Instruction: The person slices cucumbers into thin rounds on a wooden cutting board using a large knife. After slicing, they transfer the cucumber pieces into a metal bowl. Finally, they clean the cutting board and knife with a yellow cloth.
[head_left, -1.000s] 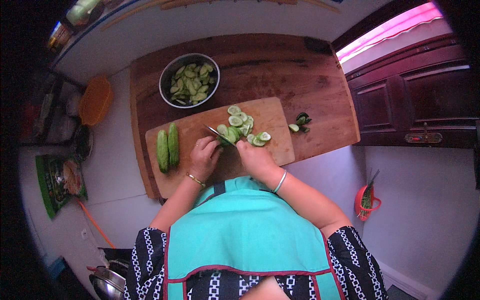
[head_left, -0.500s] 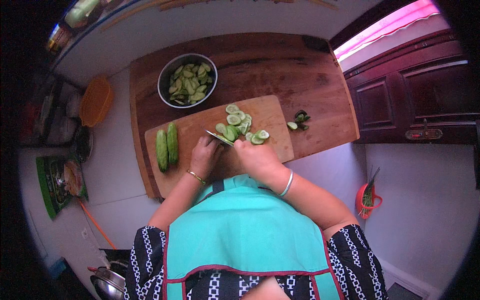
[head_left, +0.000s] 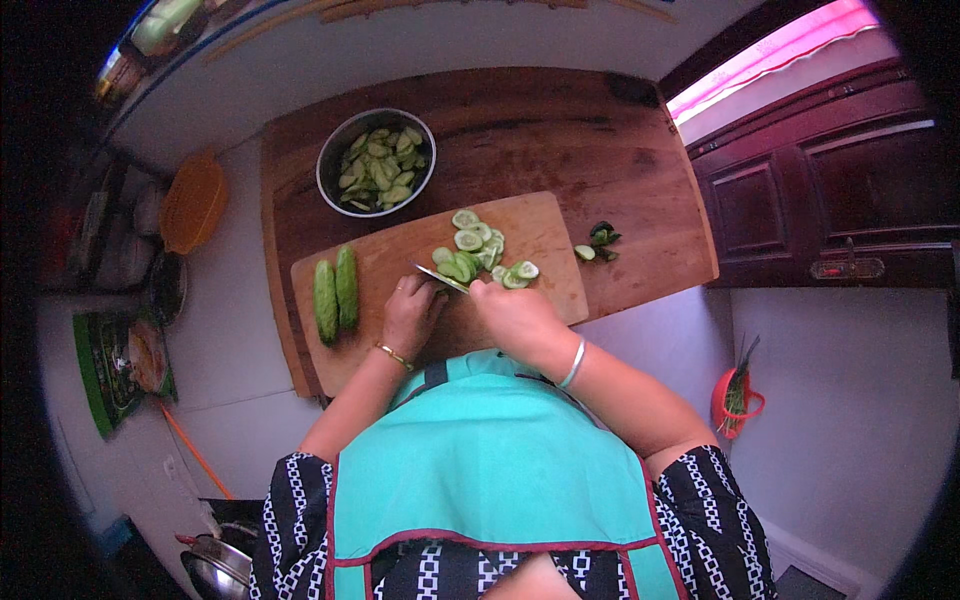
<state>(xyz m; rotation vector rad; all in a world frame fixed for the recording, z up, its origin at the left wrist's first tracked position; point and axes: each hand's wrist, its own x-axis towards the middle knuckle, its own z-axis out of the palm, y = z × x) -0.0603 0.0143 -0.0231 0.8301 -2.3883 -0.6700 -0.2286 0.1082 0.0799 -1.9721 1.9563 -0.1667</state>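
My right hand [head_left: 515, 318] grips a kitchen knife [head_left: 440, 277], its blade pointing left and away from me over the cutting board [head_left: 530, 225]. Close beside the blade, my left hand [head_left: 408, 312] is closed with curled fingers around a cucumber piece, mostly hidden under them. Just beyond the blade lie fresh cucumber slices [head_left: 467, 240], some loosely overlapping. Two whole green cucumbers [head_left: 335, 295] rest side by side at the board's left end. Behind the board stands a metal bowl [head_left: 324, 185] with many cucumber slices in it.
The board lies on a brown wooden table [head_left: 480, 120]. Dark green cucumber ends [head_left: 603, 235] sit on the table right of the board. An orange basket [head_left: 194, 203] is by the left wall, and a red holder with green stalks [head_left: 738, 400] hangs at the right.
The knife and both hands stay in nearly the same place, with only a slight shift at the blade. The slices, bowl and whole cucumbers show no clear movement.
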